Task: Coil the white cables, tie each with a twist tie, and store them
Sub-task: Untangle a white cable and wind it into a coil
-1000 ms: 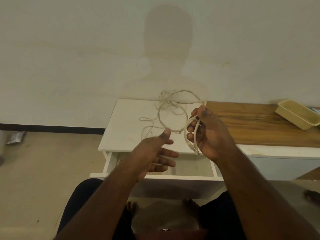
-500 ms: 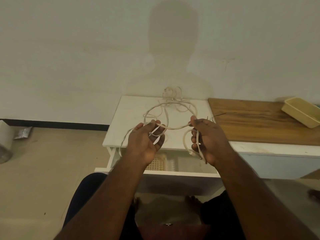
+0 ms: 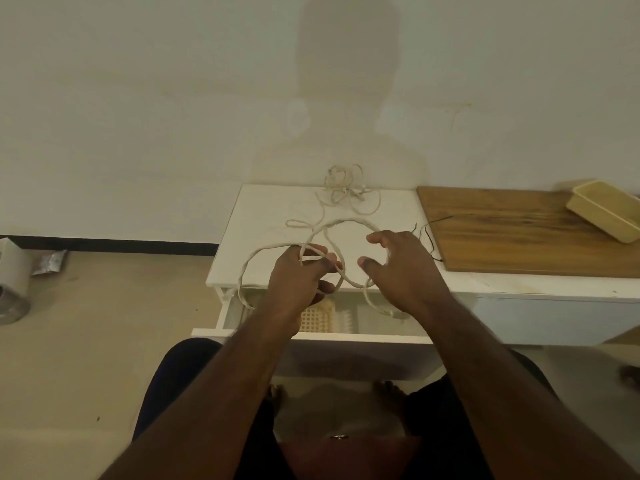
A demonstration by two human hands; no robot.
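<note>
A white cable point(image 3: 341, 223) loops loosely between my two hands above the front edge of the white cabinet top point(image 3: 256, 223). My left hand point(image 3: 299, 277) pinches a loop of it between thumb and fingers. My right hand point(image 3: 405, 268) has its thumb and fingers spread, with cable loops hanging under its palm down toward the open drawer point(image 3: 349, 336). A second tangled white cable point(image 3: 346, 190) lies at the back of the cabinet top by the wall. Thin black twist ties point(image 3: 427, 233) lie beside my right hand.
A wooden board point(image 3: 519, 233) covers the surface to the right, with a yellow tray point(image 3: 604, 209) at its far end. A pale lattice basket point(image 3: 317, 317) sits in the drawer. A roll and a silver packet point(image 3: 48, 263) lie on the floor at left.
The hands have dropped lower and closer to the cabinet edge. The cable loop between them has widened, and my right hand's fingers have spread apart.
</note>
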